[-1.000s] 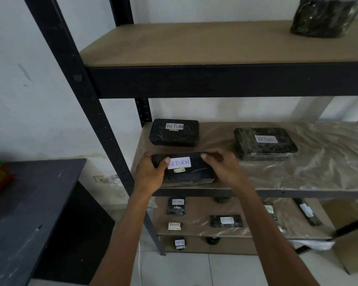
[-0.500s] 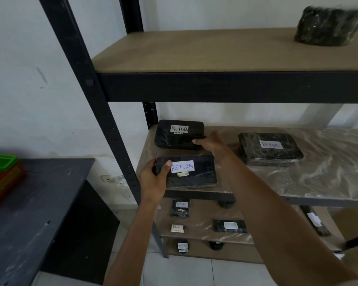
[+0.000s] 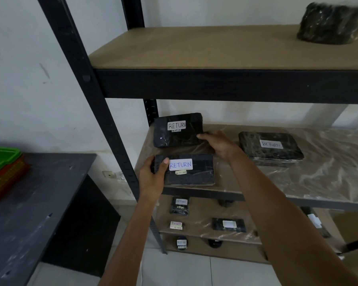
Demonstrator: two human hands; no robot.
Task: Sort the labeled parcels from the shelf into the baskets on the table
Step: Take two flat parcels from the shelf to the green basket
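My left hand (image 3: 152, 178) grips the left end of a black wrapped parcel (image 3: 191, 175) labeled RETURN at the front edge of the middle shelf (image 3: 287, 182), thumb on top. My right hand (image 3: 218, 144) grips the right end of a second black RETURN parcel (image 3: 177, 132), which is tilted up at the back left of the same shelf. A third dark parcel (image 3: 270, 148) with a RETURN label lies flat to the right. Stacked green and orange baskets (image 3: 2, 168) sit at the left on the dark table (image 3: 35, 203).
A dark wrapped bundle (image 3: 329, 25) sits on the top shelf. Several small labeled parcels (image 3: 228, 224) lie on the lower shelves. The black shelf upright (image 3: 103, 112) stands between table and shelf. Crinkled clear plastic covers the middle shelf board.
My right hand let go of the front parcel, reached back, and took hold of the rear RETURN parcel, tilting it up. My left hand keeps its grip on the front parcel.
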